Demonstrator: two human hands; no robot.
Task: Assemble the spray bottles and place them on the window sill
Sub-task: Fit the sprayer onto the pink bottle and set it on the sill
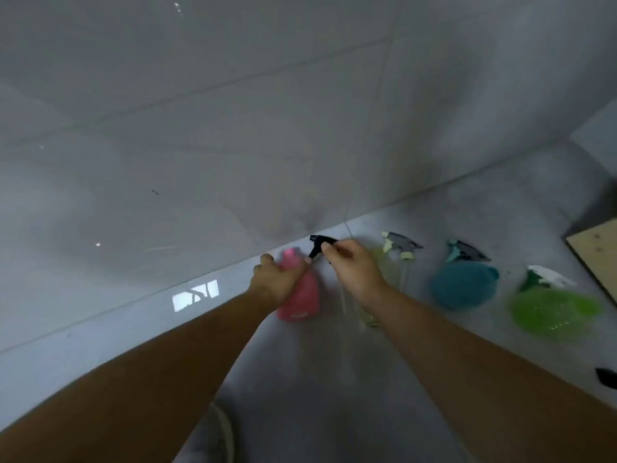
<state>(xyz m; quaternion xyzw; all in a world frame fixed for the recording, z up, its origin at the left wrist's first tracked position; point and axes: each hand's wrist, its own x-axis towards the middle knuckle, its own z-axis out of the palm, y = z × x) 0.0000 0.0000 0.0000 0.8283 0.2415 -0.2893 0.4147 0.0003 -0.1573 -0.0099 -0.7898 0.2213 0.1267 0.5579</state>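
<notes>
A pink bottle (300,297) stands on the grey floor by the wall, and my left hand (278,279) grips its neck. Just above its open mouth my right hand (354,267) holds a black spray head (319,243), whose clear dip tube (342,300) hangs beside the bottle. To the right stand a pale yellow bottle (389,265) with a grey and cream sprayer, a teal bottle (464,284) with a grey sprayer, and a bright green bottle (554,310) with a white and green sprayer.
A tiled grey wall (233,128) rises right behind the bottles. A wooden board (597,252) lies at the right edge, with a small black object (606,375) below it. A bright light patch (195,295) marks the floor to the left.
</notes>
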